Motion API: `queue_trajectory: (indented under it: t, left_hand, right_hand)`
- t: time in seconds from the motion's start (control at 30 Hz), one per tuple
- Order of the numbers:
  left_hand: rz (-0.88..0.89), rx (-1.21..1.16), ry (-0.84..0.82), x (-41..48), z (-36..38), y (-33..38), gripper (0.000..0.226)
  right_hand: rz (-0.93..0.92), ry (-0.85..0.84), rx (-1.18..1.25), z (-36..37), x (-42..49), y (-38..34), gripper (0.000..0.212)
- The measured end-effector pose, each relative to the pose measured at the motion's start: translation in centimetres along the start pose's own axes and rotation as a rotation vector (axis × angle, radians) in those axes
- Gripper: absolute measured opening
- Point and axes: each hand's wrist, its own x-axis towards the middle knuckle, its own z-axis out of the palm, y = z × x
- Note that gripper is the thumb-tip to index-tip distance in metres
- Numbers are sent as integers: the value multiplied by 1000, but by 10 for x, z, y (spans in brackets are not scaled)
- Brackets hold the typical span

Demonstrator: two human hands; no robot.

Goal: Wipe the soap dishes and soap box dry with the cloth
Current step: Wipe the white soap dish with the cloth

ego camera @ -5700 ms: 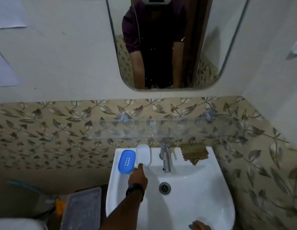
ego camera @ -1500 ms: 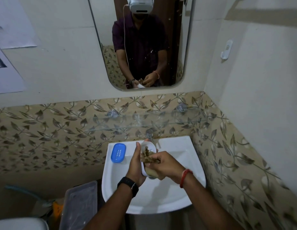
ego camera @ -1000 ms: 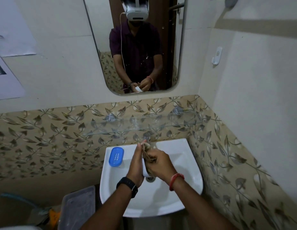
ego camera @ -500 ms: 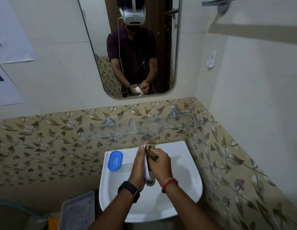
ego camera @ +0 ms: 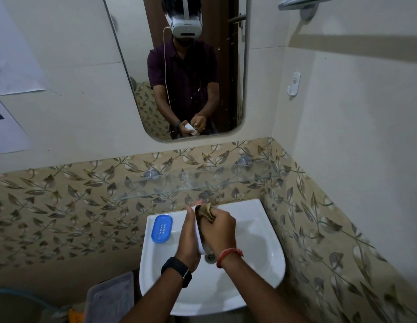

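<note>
The room is a bathroom corner: cream walls above a band of leaf-patterned tile [ego camera: 63, 206], one rounded mirror [ego camera: 184, 66], one clear glass shelf [ego camera: 191, 185] fixed across the tile, and one white basin [ego camera: 261, 252] below it with a drain [ego camera: 211, 257] at its bottom. One grey lidded bin [ego camera: 109, 297] stands on the floor left of the basin.

Two soap dishes show. One blue soap dish [ego camera: 162, 228] lies flat on the basin's left rear ledge, long axis running front to back. One white soap dish [ego camera: 198, 231] is held on edge over the basin bowl, between the two hands, long axis running away from the person toward the shelf, its hollow side facing right.

One brown cloth [ego camera: 206, 212] is bunched against the far end of the white dish. The left hand [ego camera: 187, 238], a black watch [ego camera: 177, 271] on its wrist, is flat against the dish's back with fingers extended. The right hand [ego camera: 220, 231], with a red thread [ego camera: 228, 255] at the wrist, is curled closed around the cloth, pressing it into the dish; how much cloth lies inside is probably hidden by the fingers.
</note>
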Motion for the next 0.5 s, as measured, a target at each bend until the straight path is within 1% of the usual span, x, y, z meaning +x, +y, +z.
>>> queue_trajectory:
  t: [0.03, 0.07, 0.1, 0.13, 0.17, 0.2, 0.23, 0.27, 0.3, 0.33, 0.4, 0.43, 0.5]
  left_hand:
    - [18, 16, 9, 0, 0, 0, 42]
    - [23, 44, 15, 1, 0, 1, 41]
    - [28, 62, 8, 2, -2, 2, 40]
    - [19, 66, 7, 3, -5, 5, 41]
    - [7, 61, 21, 6, -8, 7, 44]
    - [-11, 52, 32, 9, -12, 8, 49]
    - [-25, 51, 33, 11, -16, 8, 54]
    - [-19, 68, 31, 11, -19, 10, 55]
    - [4, 106, 29, 12, -19, 11, 52]
    - [33, 152, 24, 10, -17, 14, 49]
    - [62, 213, 12, 8, -11, 16, 54]
    - [66, 220, 3, 7, -7, 17, 59]
    - [66, 213, 17, 6, -1, 16, 55]
  right_hand:
    - [56, -9, 114, 0, 3, -3, 15]
    - [94, -63, 204, -2, 6, -4, 13]
    - [98, -160, 255, -4, 9, -3, 11]
    - [63, -282, 260, -7, 10, -3, 15]
    - [9, -407, 232, -10, 12, -2, 19]
    - [-49, -524, 173, -14, 14, 0, 18]
    - [-107, -623, 71, -18, 17, 3, 12]
    - [-153, -703, -51, -21, 18, 5, 8]
    - [-180, -734, -194, -22, 18, 5, 9]
    - [-195, -705, -326, -22, 17, 5, 13]
    - [-189, -493, -475, -18, 13, 0, 17]
    - [-187, -366, -471, -14, 11, -1, 17]
    - [-142, -148, -293, -9, 8, -10, 16]
